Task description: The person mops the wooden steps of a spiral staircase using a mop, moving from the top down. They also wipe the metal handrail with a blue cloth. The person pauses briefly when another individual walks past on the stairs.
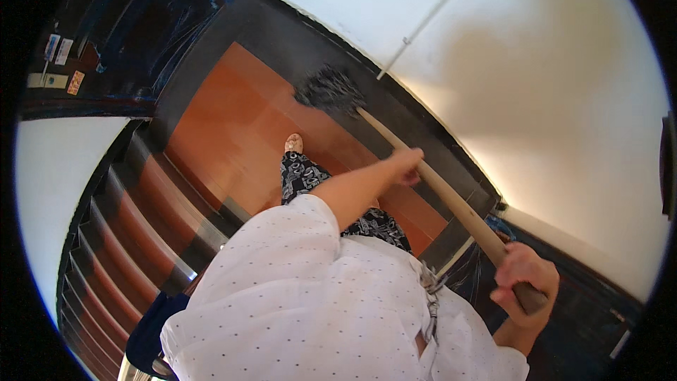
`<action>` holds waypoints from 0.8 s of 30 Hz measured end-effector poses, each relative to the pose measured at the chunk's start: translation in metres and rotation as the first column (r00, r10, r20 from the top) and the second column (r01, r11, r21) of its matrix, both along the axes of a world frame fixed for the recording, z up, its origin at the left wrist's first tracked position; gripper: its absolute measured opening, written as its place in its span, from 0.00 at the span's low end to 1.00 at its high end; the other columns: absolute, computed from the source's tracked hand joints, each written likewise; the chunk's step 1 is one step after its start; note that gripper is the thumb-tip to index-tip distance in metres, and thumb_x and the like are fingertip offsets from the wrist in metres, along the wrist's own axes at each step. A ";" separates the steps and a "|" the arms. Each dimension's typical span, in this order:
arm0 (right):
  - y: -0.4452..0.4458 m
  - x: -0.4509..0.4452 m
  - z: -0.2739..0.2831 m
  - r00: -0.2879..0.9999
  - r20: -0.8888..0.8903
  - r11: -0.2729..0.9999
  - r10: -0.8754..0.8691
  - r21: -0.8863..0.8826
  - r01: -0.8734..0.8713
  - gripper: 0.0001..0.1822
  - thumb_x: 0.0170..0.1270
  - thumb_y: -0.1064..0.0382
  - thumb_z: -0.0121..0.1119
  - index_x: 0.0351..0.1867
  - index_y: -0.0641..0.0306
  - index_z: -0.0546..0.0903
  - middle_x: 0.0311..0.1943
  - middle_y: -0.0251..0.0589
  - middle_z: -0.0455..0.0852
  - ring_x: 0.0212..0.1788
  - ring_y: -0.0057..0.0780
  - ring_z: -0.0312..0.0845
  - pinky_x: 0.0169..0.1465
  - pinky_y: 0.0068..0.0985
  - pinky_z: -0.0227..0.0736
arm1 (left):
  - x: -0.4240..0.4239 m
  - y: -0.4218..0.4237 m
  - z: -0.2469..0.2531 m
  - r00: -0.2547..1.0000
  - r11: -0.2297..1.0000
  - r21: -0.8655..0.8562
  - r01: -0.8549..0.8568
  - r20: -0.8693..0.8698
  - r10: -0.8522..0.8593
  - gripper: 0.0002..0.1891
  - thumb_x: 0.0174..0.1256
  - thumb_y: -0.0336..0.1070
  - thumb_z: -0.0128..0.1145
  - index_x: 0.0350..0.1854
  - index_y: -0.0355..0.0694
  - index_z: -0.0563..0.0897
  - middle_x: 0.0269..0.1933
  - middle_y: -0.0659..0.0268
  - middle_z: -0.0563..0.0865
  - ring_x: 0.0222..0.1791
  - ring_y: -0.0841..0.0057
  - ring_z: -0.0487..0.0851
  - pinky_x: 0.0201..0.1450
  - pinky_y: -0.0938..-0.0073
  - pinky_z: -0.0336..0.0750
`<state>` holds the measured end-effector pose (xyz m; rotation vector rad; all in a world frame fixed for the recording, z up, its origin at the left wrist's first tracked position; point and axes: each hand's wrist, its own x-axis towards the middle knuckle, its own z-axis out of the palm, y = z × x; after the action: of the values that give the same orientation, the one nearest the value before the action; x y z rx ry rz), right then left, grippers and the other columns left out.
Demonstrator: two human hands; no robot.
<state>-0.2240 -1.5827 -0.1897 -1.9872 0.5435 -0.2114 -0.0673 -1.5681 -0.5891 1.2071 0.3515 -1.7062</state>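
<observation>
A string mop with a dark grey mop head (330, 90) touches the landing floor where the orange-brown tiles meet the dark border. Its long wooden handle (460, 203) slants from the mop head down to the lower right. My left hand (408, 165) grips the handle partway along, nearer the mop head. Around the top end of the handle, my right hand (529, 280) is closed, with the blunt wooden tip showing past the fingers. The mop strands look blurred. One of my sandalled feet (294, 143) shows on the orange tiles, left of the handle.
Stairs (153, 206) with red-brown and dark treads lie at the left. A dark door (127, 26) with stickers stands at the upper left, another dark door (576, 301) at the lower right. A white wall (476, 63) carrying a thin conduit (431, 16) runs beyond the mop.
</observation>
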 end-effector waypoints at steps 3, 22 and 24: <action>-0.005 -0.085 0.011 0.997 0.046 0.997 -0.065 -0.041 0.067 0.11 0.40 0.64 0.75 0.20 0.61 0.80 0.19 0.35 0.80 0.26 0.30 0.77 0.45 0.34 0.75 | -0.119 -0.024 0.034 0.983 0.988 -0.022 0.156 -0.090 -0.157 0.12 0.62 0.43 0.51 0.38 0.40 0.72 0.34 0.61 0.73 0.32 0.70 0.75 0.31 0.68 0.75; 0.003 0.010 0.004 0.599 0.655 0.802 0.461 -0.019 -0.597 0.13 0.49 0.69 0.67 0.15 0.63 0.72 0.13 0.33 0.74 0.17 0.27 0.72 0.25 0.27 0.72 | -0.030 0.084 0.088 0.878 0.878 -0.092 -0.470 -0.155 0.453 0.11 0.57 0.36 0.62 0.37 0.36 0.77 0.36 0.61 0.77 0.38 0.68 0.77 0.38 0.61 0.75; 0.022 0.053 -0.043 0.749 0.554 0.867 0.364 0.092 -0.489 0.09 0.51 0.69 0.68 0.20 0.62 0.77 0.19 0.35 0.78 0.23 0.30 0.76 0.35 0.35 0.74 | 0.031 0.124 0.027 0.685 0.679 -0.103 -0.727 -0.048 0.727 0.12 0.59 0.37 0.62 0.39 0.36 0.77 0.39 0.60 0.78 0.39 0.67 0.78 0.39 0.62 0.74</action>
<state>-0.1714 -1.5606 -0.2322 -1.6689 -0.2444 -0.3643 -0.0366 -1.4441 -0.5622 0.8044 0.6338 -1.0002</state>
